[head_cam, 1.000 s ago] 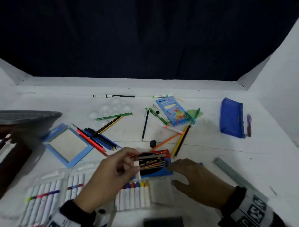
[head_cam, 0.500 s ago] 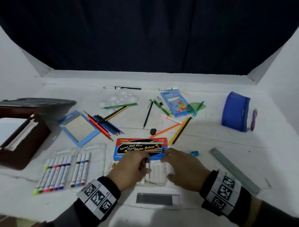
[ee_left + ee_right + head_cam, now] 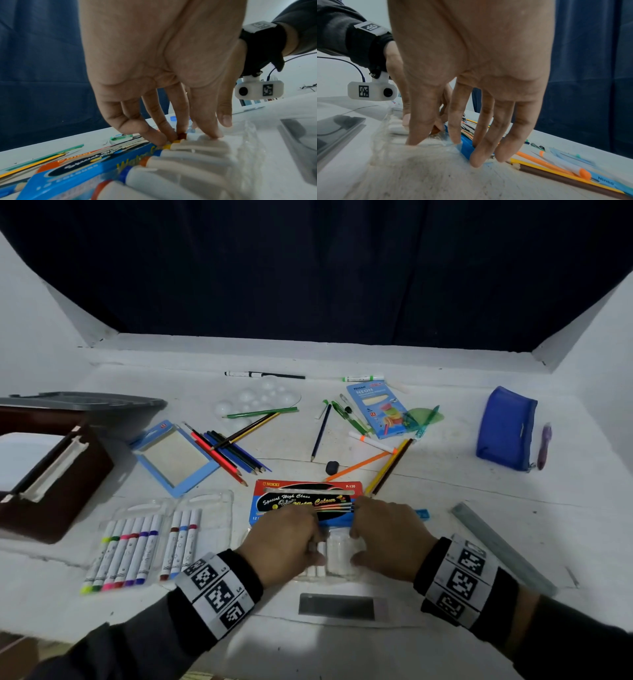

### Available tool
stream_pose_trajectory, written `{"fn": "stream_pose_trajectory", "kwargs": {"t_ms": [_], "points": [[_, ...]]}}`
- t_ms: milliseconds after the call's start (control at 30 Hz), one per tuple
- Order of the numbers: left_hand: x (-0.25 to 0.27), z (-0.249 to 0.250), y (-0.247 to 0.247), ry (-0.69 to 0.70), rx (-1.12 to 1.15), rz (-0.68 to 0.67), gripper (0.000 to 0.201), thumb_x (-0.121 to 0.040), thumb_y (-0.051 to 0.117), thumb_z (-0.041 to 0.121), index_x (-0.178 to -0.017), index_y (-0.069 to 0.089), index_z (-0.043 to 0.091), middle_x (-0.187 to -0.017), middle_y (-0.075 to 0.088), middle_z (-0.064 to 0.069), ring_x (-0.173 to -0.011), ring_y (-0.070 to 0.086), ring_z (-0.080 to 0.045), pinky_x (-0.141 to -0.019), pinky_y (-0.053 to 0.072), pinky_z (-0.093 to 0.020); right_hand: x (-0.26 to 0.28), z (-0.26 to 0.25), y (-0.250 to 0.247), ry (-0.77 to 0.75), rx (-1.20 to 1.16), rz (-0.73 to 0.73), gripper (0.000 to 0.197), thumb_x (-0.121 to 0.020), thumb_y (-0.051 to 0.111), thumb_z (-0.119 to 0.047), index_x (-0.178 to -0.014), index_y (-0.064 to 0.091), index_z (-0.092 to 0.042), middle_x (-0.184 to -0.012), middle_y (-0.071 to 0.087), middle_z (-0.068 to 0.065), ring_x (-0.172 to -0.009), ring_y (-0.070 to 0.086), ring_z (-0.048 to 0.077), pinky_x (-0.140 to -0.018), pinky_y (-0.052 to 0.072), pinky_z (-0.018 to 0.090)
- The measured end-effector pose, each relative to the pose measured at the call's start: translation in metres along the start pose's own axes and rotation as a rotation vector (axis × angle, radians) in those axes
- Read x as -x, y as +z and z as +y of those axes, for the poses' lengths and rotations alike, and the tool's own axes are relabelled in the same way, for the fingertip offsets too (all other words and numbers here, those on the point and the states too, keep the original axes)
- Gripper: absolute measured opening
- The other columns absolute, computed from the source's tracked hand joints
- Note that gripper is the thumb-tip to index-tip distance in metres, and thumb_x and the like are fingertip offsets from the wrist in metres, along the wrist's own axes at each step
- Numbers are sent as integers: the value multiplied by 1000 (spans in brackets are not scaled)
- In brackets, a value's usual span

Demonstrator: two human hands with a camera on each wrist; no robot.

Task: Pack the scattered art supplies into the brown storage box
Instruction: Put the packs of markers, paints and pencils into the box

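Nearest, both hands work the clear paint tray: the left hand has its fingers pinching a tube's cap, seemingly to seat it; the right hand spreads its fingers to steady tray and paint box. Far left on the surface, the brown storage box waits open.

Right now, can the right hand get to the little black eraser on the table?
Probably yes. The black eraser lies bare beyond the watercolour box, nothing on it. The right hand is busy on the clear paint tray and must let go first.

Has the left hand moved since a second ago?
Yes. The left hand came down off the red-and-blue watercolour box onto the clear tray of paint tubes nearer the person.
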State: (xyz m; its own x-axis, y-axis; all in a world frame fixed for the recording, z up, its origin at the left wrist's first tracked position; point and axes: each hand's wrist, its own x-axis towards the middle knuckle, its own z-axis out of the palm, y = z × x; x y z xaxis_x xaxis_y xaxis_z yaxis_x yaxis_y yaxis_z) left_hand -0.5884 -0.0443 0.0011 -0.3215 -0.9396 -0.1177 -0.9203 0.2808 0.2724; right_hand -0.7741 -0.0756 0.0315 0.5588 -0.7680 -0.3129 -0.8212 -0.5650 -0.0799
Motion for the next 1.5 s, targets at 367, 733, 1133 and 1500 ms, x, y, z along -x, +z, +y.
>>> {"fn": "stream_pose_trajectory", "kwargs": {"t_ms": [367,733,1133,1500], "points": [[-8,-8,-6,154,0,0,17,-92,66,33,-103,77,28,-108,69,13,-104,60,-9,-91,47,-24,-6,-6,-8,9,9,-15,38,-78,76,-41,-105,62,-19,-109,54,-1,-88,58,17,-76,49,31],[-51,-22,-50,108,23,2,24,-91,61,46,-109,71,33,-102,66,8,-90,62,-13,-75,52,-32,-48,45,-38,83,-350,362,19,-85,66,-46,-83,66,-27,-81,61,-12,-71,55,3,-66,49,26],[-235,-97,-69,-242,157,84,36,-95,56,22,-129,56,11,-123,63,-11,-114,58,-27,-94,47,-31,-201,106,-62,62,-316,344,17,-90,49,-13,-90,65,-12,-98,66,6,-91,62,26,-77,52,40],[-284,-115,-48,-233,26,25,29,-92,56,27,-117,63,14,-118,66,-15,-110,61,-35,-89,48,-34,-263,119,-59,114,-15,153,20,-100,40,-14,-112,56,-10,-126,49,14,-106,58,34,-80,48,40]]}}
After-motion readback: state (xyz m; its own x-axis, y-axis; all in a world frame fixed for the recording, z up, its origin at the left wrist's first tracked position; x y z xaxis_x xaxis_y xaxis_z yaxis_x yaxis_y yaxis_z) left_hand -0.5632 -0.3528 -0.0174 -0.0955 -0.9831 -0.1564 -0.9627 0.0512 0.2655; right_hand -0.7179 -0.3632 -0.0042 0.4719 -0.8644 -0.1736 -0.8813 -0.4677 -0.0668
